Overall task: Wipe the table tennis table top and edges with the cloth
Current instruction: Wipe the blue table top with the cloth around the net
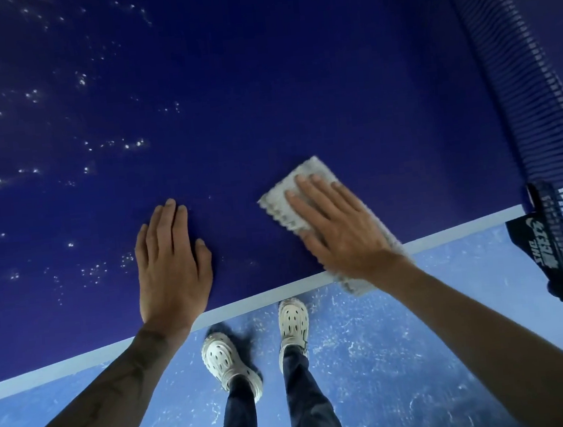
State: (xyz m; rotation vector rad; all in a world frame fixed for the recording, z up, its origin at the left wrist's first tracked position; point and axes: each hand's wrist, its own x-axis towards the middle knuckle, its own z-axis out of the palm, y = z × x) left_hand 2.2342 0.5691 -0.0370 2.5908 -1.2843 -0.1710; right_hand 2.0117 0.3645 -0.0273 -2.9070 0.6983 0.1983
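Cloth (310,210) lies flat under the open right hand (338,228), lower right of the frame, hanging over the blue desk (262,94) edge. Left hand (169,262) rests open beside it.

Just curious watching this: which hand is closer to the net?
The right. The right hand presses the cloth on the table near the side edge, a short way from the net. The left hand lies flat farther off, beyond the cloth.
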